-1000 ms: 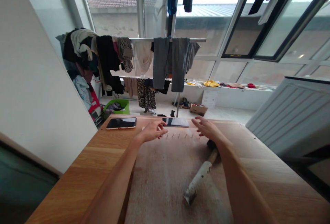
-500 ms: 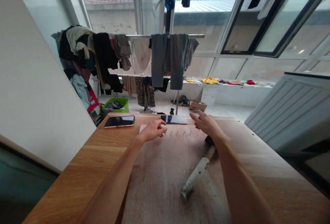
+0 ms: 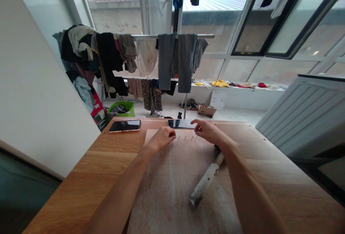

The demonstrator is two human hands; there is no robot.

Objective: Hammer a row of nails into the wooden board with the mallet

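A row of several thin nails [image 3: 185, 137] stands up from a worn wooden board [image 3: 167, 180] near its far edge. At the left end of the row is my left hand [image 3: 162, 137], fingertips drawn together. Whatever they may hold is hidden behind the fingers. My right hand [image 3: 208, 132] hovers by the row's right end, its fingers curved and apart with nothing seen between them. A hammer with a pale, stained handle [image 3: 205, 183] lies slantwise on the board. My right forearm covers part of its dark head [image 3: 217, 148].
A phone [image 3: 125, 126] lies at the table's far left, and a second phone [image 3: 180, 123] lies just beyond the nails, partly behind my right hand. The wooden table [image 3: 94, 171] extends on both sides of the board. Beyond it stands a drying rack [image 3: 207, 36] hung with clothes.
My right hand has moved left, over the right end of the nail row. My left hand's fingers have closed together and shifted slightly right, covering the leftmost nail. The hammer stays put.
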